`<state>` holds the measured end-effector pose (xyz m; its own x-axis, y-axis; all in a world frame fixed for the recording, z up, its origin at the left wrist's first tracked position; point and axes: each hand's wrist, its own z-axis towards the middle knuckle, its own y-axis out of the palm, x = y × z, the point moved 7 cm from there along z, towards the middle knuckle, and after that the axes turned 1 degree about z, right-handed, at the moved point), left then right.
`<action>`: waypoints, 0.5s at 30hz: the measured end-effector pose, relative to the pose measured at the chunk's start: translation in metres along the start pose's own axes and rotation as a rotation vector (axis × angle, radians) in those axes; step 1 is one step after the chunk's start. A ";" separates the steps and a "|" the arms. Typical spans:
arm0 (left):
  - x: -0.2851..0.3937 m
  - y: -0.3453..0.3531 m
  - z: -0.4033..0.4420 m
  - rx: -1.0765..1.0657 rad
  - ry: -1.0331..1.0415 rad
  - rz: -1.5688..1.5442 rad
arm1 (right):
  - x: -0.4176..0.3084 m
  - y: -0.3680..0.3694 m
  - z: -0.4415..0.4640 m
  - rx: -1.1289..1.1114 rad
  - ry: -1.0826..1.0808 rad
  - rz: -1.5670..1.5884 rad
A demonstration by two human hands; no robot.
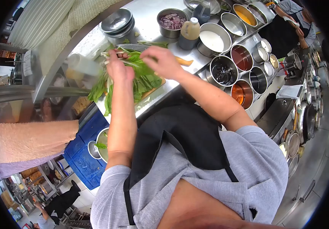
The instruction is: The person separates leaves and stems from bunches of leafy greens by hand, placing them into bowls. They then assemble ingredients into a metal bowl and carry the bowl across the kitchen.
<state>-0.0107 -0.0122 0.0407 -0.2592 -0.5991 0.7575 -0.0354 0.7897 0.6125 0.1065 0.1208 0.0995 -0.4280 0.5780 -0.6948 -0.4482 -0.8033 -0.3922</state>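
My left hand [119, 70] is closed around the pale stems of a bunch of leafy greens [143, 72], over a cutting board [148, 94] mostly hidden by leaves. My right hand [162, 63] hovers just right of the greens, smeared by motion, so its fingers are hard to read. Behind both hands lies a knife [132, 47], its blade flat on the steel counter. A yellowish handle [184, 61] shows beyond my right hand and seems to belong to it.
Stacked metal bowls [117, 21], a pot of chopped purple pieces [172, 22] and a dark sauce bottle [189, 33] stand at the back. Several sauce pots, one with red sauce [242, 57], line the right. A blue bin [86, 152] sits below left. Another person [290, 23] stands far right.
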 end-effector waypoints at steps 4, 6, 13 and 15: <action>-0.008 -0.002 -0.002 0.045 0.012 -0.001 | 0.010 0.033 -0.010 -0.188 0.317 -0.178; -0.005 -0.001 -0.004 0.014 0.051 0.006 | 0.017 0.037 -0.010 -0.147 0.347 -0.106; 0.001 0.012 -0.022 -0.112 0.162 0.054 | 0.025 0.040 -0.003 -0.230 0.502 0.081; 0.002 0.012 -0.022 -0.134 0.196 0.147 | 0.026 0.045 -0.002 -0.257 0.438 0.038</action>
<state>0.0090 -0.0070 0.0544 -0.0597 -0.5037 0.8618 0.1202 0.8534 0.5072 0.0771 0.0991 0.0625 -0.0466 0.4776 -0.8774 -0.2075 -0.8638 -0.4591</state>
